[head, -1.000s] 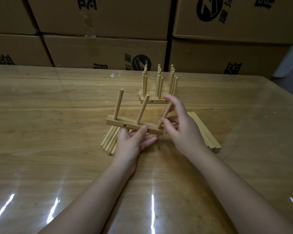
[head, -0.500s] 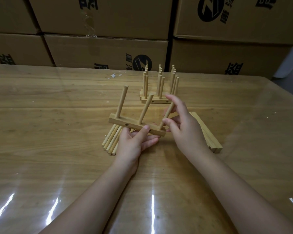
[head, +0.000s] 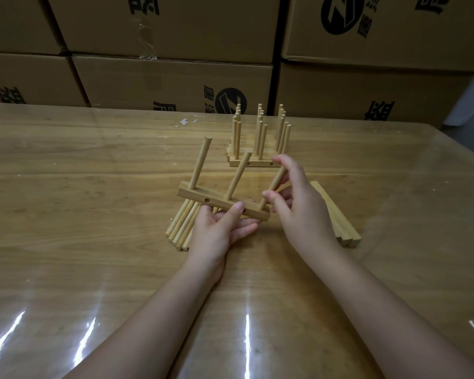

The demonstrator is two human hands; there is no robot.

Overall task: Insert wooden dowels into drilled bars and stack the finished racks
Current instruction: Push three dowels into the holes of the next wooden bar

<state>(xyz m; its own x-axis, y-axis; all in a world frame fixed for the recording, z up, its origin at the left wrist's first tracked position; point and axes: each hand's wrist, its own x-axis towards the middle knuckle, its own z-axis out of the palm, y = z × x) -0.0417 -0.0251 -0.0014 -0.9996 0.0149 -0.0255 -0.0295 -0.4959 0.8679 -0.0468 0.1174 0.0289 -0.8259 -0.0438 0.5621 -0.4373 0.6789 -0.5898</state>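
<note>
The pale square wooden bar (head: 219,202) is held tilted above the table, near the middle of the view, its left end higher and farther away. 3 round wooden dowels stand in its top face: the left dowel (head: 200,162), the middle dowel (head: 238,176) and the right dowel (head: 274,184), all leaning to the right. A small drilled hole shows in the bar's near side.

The left hand (head: 219,231) grips the bar from below, thumb pressed on the near side and fingers curled beneath. The right hand (head: 301,209) pinches the right dowel between thumb and fingertips, with the other fingers loosely bent.

Under the bar, a bundle of loose wooden dowels (head: 179,228) lies on the wooden table (head: 93,187), which has a glossy clear cover. A few plain wooden bars (head: 340,225) lie side by side to the right, partly hidden by the right hand. Behind them stands a stack of finished racks (head: 257,149), dowels upright.

Along the far edge are stacked brown cardboard boxes (head: 175,80), closed, so their contents are hidden. Each is printed with black characters, cropped and not readable, and a round black logo (head: 230,101). Clear tape runs over 1 seam.
</note>
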